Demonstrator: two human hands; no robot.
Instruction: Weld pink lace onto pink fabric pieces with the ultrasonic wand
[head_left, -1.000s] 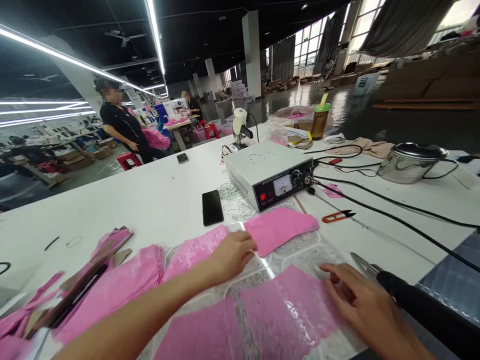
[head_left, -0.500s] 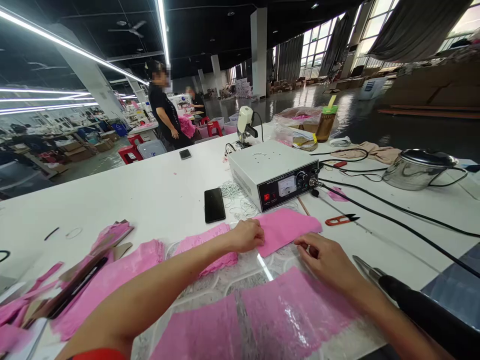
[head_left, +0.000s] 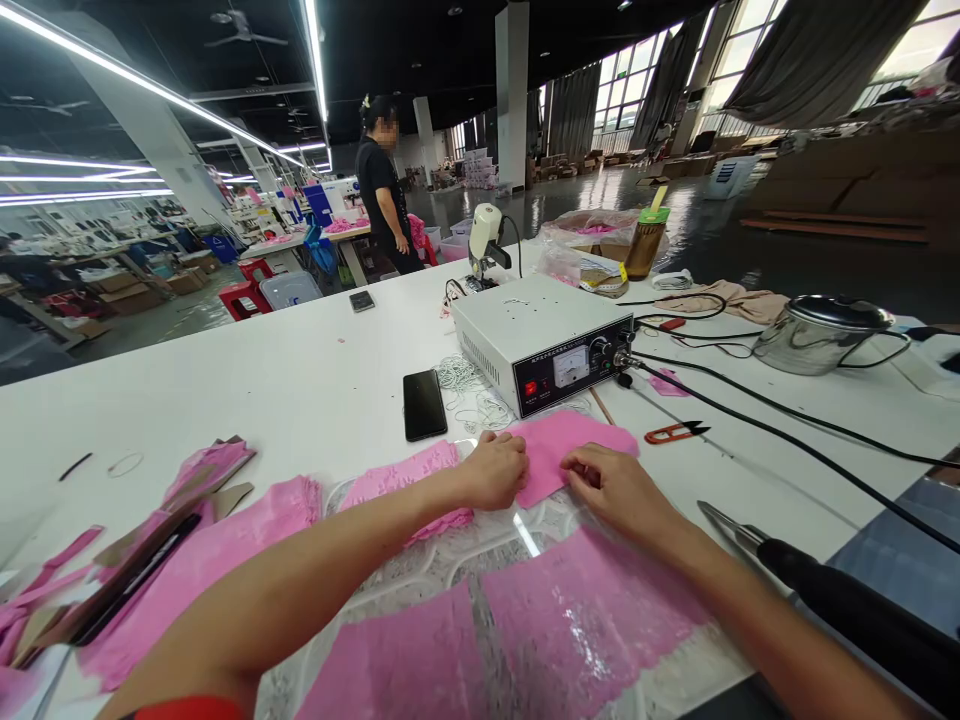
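Note:
My left hand (head_left: 495, 468) and my right hand (head_left: 611, 487) rest side by side on a stack of pink lace pieces (head_left: 562, 445) in front of the white control box (head_left: 541, 340). Both hands have their fingers curled and pinched on the near edge of that stack. A second pink stack (head_left: 401, 482) lies under my left wrist. Two flat pink lace panels (head_left: 585, 625) lie close to me on a clear patterned sheet (head_left: 450, 560). A black-handled tool with a metal tip (head_left: 757, 545) lies to the right of my right arm.
A black phone (head_left: 424, 403), red thread snips (head_left: 673, 432), black cables (head_left: 787, 430), a steel pot (head_left: 821, 332) and a bottle (head_left: 645, 243) are on the white table (head_left: 262, 390). More pink pieces and card strips (head_left: 150, 540) lie at left. A person in black (head_left: 382, 185) stands beyond the table.
My right hand has moved from the near lace panel up to the pink stack beside my left hand. The person in black has walked to the right.

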